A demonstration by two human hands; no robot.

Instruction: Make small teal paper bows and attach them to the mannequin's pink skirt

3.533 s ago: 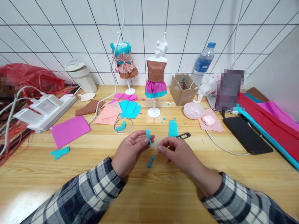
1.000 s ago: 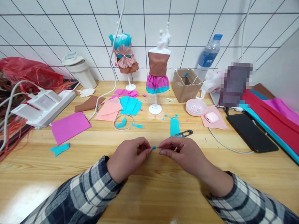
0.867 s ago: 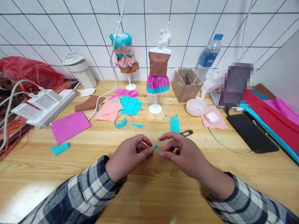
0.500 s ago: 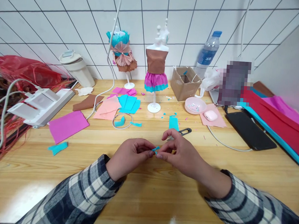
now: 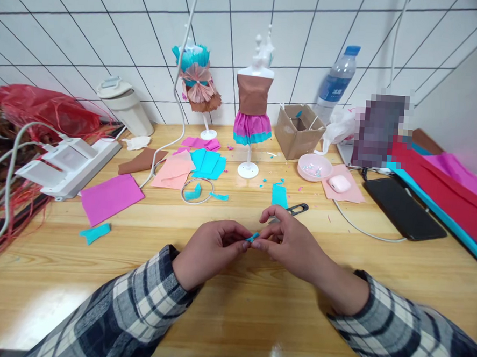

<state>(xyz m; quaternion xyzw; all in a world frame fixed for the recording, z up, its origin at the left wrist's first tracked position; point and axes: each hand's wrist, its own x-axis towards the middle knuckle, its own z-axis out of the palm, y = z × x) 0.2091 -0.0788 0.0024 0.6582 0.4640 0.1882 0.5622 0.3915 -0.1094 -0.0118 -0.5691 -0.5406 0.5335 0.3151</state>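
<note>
Between my fingertips is a small folded piece of turquoise crepe paper. My left hand pinches it from the left with thumb and forefinger. From the right, my right hand pinches the same piece, its forefinger raised and bent. Just beyond the right hand lie a pair of small black-handled snips and a turquoise paper strip. Behind them stands a mini dress form in a brown top and a magenta skirt with a turquoise hem.
Coiled wire, turquoise sheets and a magenta sheet lie to the left. A second dressed form, a cardboard box and a water bottle stand along the tiled wall. A pink dish and a black phone are on the right.
My right fingertips have closed in on the turquoise paper, and the two hands are nearer each other. The view has shifted slightly.
</note>
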